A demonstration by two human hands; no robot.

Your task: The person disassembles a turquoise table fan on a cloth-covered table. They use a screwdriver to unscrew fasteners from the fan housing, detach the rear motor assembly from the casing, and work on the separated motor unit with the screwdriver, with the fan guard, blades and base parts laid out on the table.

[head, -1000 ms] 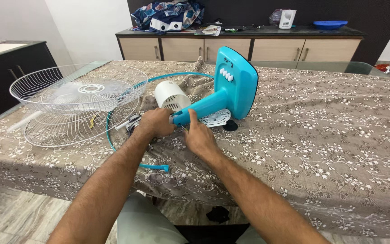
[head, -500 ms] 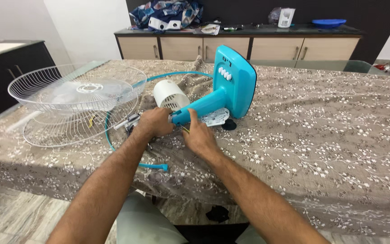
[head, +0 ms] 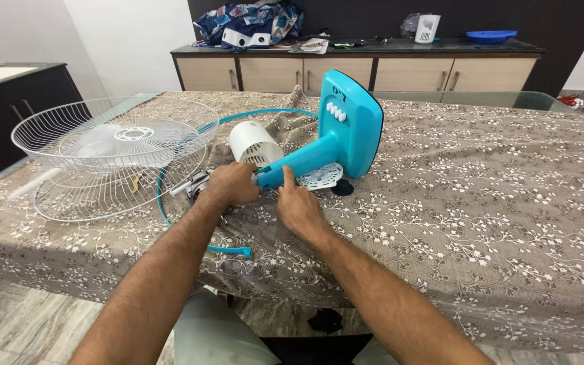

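The fan stand (head: 336, 138), turquoise, lies on its side near the middle of the table (head: 508, 203), its square base tipped up on edge and its neck pointing toward the person. The left hand (head: 232, 184) is closed around the near end of the neck, where it meets the motor (head: 197, 182); the fingers curl over the joint, and what they grip beneath cannot be made out. The right hand (head: 297, 206) rests just beside it, thumb laid on the neck, remaining fingers loosely bent against the cloth; whether it pinches anything cannot be told.

A white motor cover (head: 253, 143) lies just behind the left hand, touching the neck. A white perforated plate (head: 322, 176) lies under the stand, with a black cap (head: 341, 188) beside it. A turquoise ring (head: 170, 209) loops from behind the cover round to the table's near edge. Two wire grilles (head: 76, 155) are stacked at the left, a clear blade (head: 133, 133) resting in the upper one.

Beyond the table stands a sideboard (head: 373, 71) bearing cloth and small items.
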